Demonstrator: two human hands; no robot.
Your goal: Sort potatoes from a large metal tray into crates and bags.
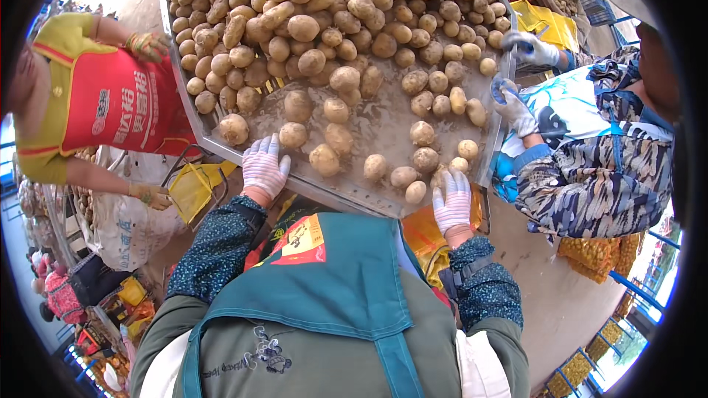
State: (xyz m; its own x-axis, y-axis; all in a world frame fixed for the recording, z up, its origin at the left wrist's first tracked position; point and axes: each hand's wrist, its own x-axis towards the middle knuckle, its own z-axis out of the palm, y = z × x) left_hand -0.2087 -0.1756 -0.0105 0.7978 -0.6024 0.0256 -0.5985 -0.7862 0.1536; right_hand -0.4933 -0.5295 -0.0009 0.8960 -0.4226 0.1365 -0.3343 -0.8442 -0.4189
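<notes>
Before me a metal sorting table (332,193) bears a large heap of potatoes (304,27), with loose ones spread nearer its front edge. My left hand (265,166), in a striped white and pink glove, rests at the front left rim, fingers apart, close to a potato (292,135). My right hand (453,199), gloved alike, lies at the front right edge; its fingertips are beside or on a small potato (438,177), and whether it grips that one I cannot tell. More potatoes (425,160) lie between the two hands.
A person in a red apron (119,99) stands at the left, one gloved hand near the rim. At the right a person in a camouflage jacket (597,177) has both gloved hands at the table's edge. Yellow bags (193,188) hang below the rim; filled net sacks (592,257) stand at right.
</notes>
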